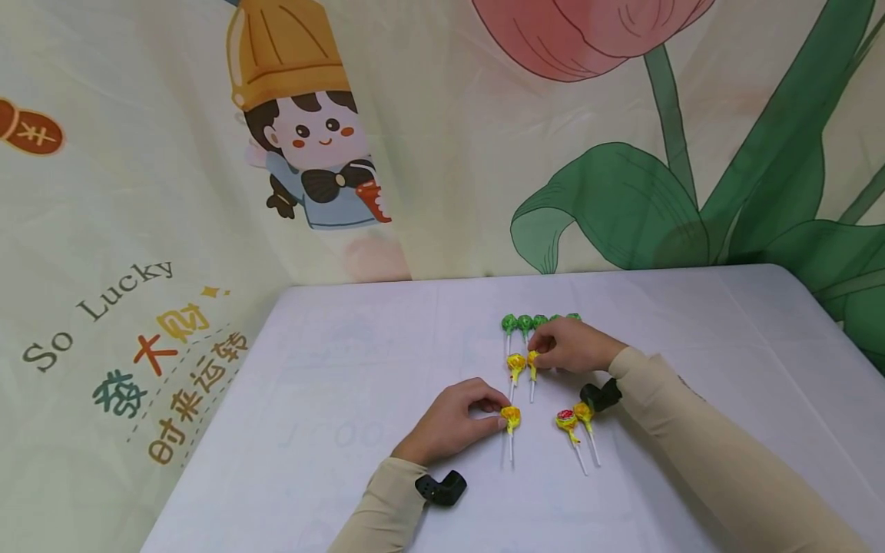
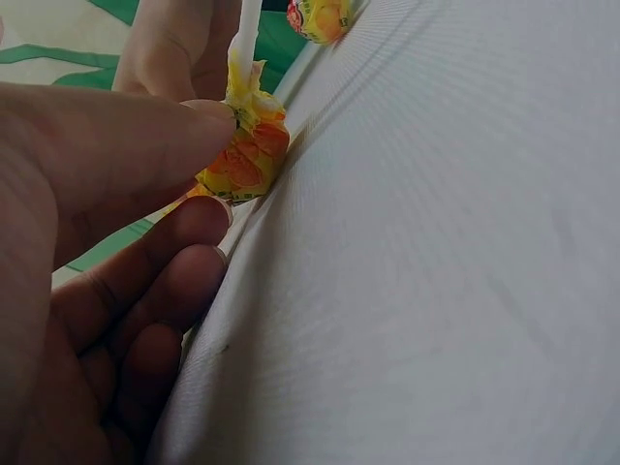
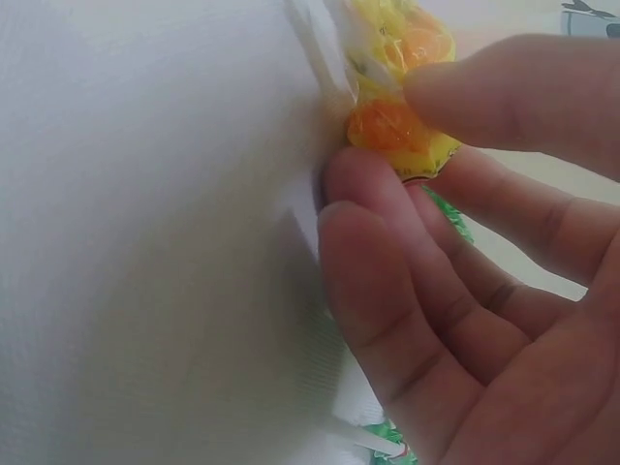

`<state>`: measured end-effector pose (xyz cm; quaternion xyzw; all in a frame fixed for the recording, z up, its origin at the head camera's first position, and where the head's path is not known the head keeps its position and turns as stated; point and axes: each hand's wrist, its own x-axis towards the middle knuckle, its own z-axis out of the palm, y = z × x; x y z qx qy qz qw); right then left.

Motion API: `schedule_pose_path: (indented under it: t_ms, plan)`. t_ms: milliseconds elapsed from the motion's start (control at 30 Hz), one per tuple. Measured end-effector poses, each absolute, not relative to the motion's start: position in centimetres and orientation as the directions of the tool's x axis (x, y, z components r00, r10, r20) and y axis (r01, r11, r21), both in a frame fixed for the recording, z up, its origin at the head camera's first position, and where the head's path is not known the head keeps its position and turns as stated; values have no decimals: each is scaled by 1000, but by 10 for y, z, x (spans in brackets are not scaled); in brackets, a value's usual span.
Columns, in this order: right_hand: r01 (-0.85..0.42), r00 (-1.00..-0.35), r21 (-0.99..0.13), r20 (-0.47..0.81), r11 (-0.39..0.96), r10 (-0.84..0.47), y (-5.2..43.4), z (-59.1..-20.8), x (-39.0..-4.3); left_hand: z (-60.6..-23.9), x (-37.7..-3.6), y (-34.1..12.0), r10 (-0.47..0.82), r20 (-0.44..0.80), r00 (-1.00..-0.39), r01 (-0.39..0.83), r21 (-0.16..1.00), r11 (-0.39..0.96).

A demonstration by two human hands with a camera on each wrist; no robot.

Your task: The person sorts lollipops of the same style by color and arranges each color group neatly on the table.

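Both hands rest knuckles-up on the white bench [image 1: 346, 399]. Left hand [image 1: 452, 424] pinches a yellow lollipop [image 1: 511, 418], right hand [image 1: 570, 346] pinches another yellow lollipop [image 1: 531, 359] below the green lollipops [image 1: 525, 322]. Both sticks point toward the person.

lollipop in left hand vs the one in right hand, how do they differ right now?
1. Place: the left hand pinches a yellow lollipop lying alone, nearer the person; the right hand pinches a yellow lollipop farther off, just below the green lollipop row.
2. Neighbours: the right hand's lollipop lies close beside another yellow lollipop; the left hand's has none alongside.

Shared: yellow-orange wrappers, white sticks pointing toward the person, both gripped at the head.
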<state>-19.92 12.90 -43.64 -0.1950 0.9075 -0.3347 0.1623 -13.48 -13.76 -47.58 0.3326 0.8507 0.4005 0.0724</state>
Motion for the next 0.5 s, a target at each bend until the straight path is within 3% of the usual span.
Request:
schedule_pose_path:
  t_ms: [500]
  plan:
    - [-281,-872,-670,-121,688,-474,129,-436,-198,-476,-135,-137,615,112,-780,486,729,482]
